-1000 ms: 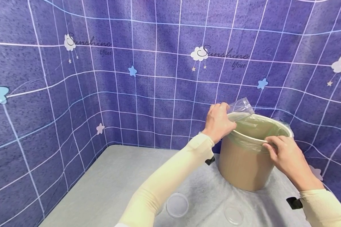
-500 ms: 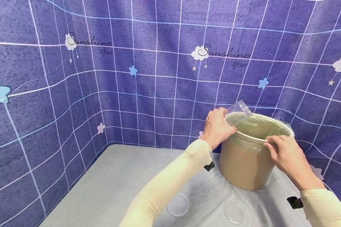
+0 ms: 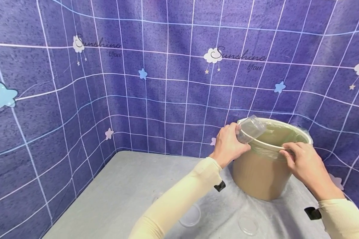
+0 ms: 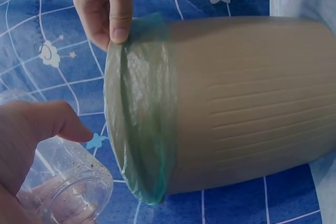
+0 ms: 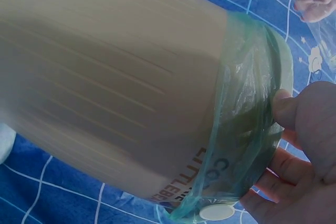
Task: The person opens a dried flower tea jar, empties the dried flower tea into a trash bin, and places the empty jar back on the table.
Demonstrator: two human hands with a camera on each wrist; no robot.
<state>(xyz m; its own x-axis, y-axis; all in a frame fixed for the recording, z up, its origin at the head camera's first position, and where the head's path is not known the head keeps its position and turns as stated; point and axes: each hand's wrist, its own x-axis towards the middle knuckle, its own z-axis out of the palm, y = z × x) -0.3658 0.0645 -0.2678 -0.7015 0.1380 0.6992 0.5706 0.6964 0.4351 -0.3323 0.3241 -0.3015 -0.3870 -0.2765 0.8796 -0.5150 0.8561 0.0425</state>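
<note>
A tan waste bin [image 3: 260, 176] stands at the right, its mouth covered by a pale green bin liner [image 4: 144, 103] folded over the rim. My left hand [image 3: 228, 144] grips a clear plastic jar [image 3: 252, 128], tilted at the left side of the bin's rim. Small dark specks dot the jar's wall in the left wrist view. With thumb and fingers, my right hand [image 3: 306, 162] pinches the near rim of the bin. In the right wrist view that thumb [image 5: 285, 107] presses on the liner at the edge.
Two round clear lids lie on the grey cloth [image 3: 131, 186]: one lid [image 3: 189, 215] beside my left forearm, the other lid [image 3: 248, 225] in front of the bin. Another clear item [image 3: 157, 196] is partly hidden by that forearm. A purple patterned curtain [image 3: 173, 83] hangs close behind.
My left hand has lowered a little, and the jar has come down and changed its tilt at the rim. The right hand keeps its pinch on the bin.
</note>
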